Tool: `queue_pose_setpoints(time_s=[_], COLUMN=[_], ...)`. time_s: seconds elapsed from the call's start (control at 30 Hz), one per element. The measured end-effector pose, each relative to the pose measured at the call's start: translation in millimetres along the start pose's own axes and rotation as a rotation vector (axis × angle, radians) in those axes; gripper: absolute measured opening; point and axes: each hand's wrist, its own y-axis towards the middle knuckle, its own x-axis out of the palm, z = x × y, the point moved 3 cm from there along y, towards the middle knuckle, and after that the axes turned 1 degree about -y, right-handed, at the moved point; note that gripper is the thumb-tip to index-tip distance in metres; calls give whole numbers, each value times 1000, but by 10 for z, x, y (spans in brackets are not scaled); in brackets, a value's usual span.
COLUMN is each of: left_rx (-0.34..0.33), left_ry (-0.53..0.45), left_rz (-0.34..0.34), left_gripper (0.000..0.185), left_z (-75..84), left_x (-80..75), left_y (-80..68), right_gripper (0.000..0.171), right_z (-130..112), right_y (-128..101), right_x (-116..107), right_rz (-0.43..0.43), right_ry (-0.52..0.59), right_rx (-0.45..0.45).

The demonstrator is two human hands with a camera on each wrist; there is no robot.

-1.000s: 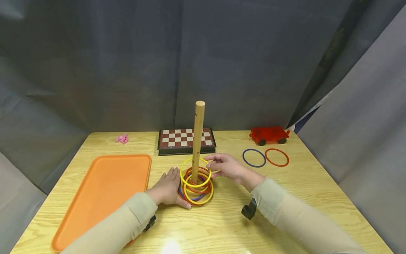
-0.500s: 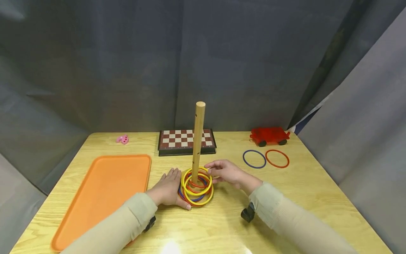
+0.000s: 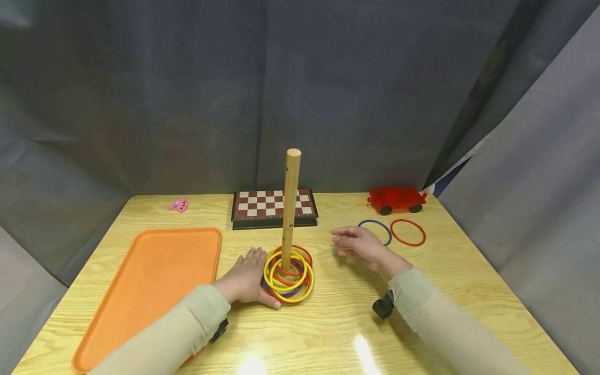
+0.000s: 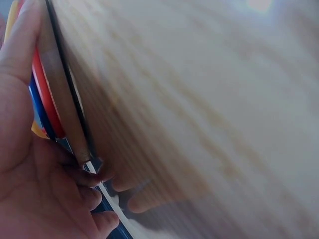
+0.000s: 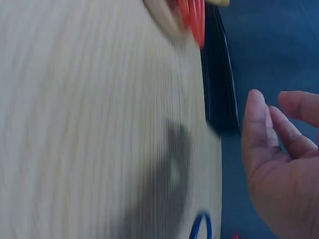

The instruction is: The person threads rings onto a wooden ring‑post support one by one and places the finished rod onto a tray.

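Head view: we noted the left hand [image 3: 246, 278] flat against the peg base [image 3: 269, 256], fingers straight and together, steadying the stacked rings [image 3: 288, 275], while the right hand [image 3: 361, 245] hovered empty, fingers loosely spread, the blue ring [image 3: 385, 233] lying flat just beyond its fingertips. Left wrist view: fingers [image 4: 22, 42] pressed along the base's edge. Right wrist view: the open fingers [image 5: 256, 124] held nothing; the right hand was the nearer one.

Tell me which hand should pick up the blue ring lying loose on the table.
Right. The right hand hovers open just beside the blue ring, holding nothing. The left hand rests against the base of the peg, likely steadying it.
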Motion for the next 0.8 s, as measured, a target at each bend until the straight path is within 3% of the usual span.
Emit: queue_pose_setpoints(time_s=[0.23,0.53,0.8], left_rx=[-12,-4,-9], left_ry=[3,2,-5], left_rz=[-5,-6,-6], left_gripper=[137,137,137], left_z=[-8,-19,-18], left_x=[12,38,21], left_y=[13,31,33], right_gripper=[56,56,33], right_z=[71,151,404], right_y=[-17,-87,-149], right_x=[-691,-1375,-1815], right_rz=[238,432,496], right_ry=[44,-17,239], right_rx=[-93,-90,-64])
